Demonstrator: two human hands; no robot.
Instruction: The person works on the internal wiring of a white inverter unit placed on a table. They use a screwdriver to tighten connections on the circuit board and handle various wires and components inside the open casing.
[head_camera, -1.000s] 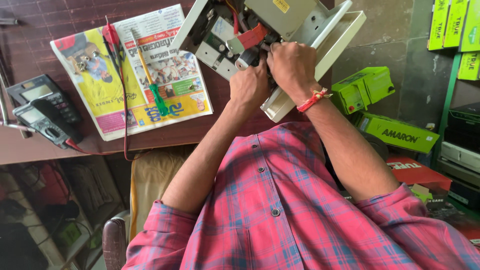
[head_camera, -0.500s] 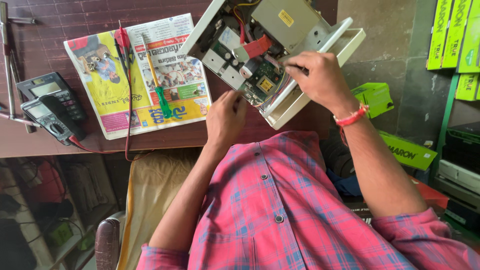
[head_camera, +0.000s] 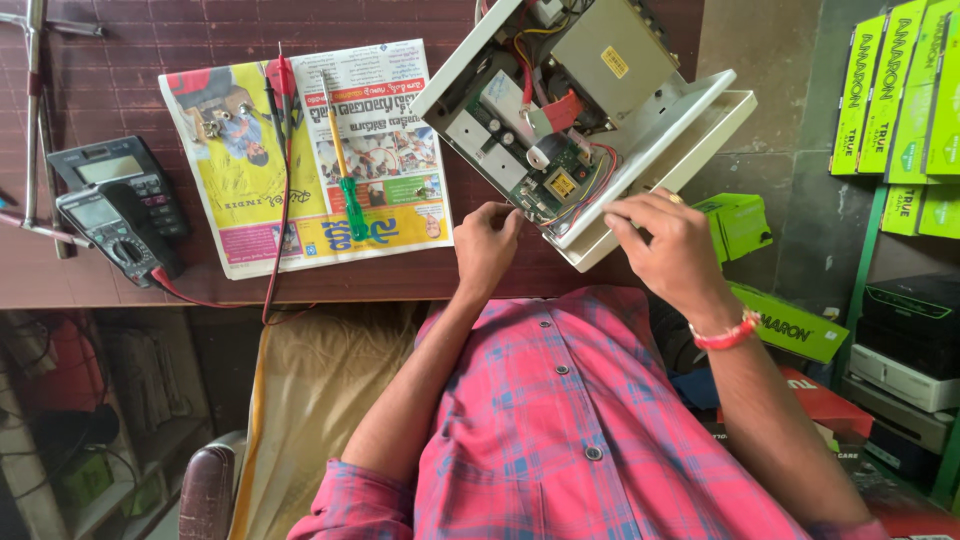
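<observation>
Nearest, left hand (head_camera: 487, 245) with fingers curled, tips touching the near corner of the open white case (head_camera: 690, 150) on the table edge. Right hand (head_camera: 665, 245), a second ago down on the circuit board (head_camera: 545, 180), now drawn back to the case's lip, fingers bent and pressed together; cannot tell whether pinching anything. Board left uncovered. Inside the case: board, red wires, grey metal block. Further left, screwdriver (head_camera: 345, 175) on newspaper (head_camera: 300, 215).

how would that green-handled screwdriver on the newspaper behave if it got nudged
The green-handled screwdriver looks slim and rounded, so it would probably roll across the flat newspaper. It seems rigid and light, likely easy to lift. Neither hand touches it.
</observation>
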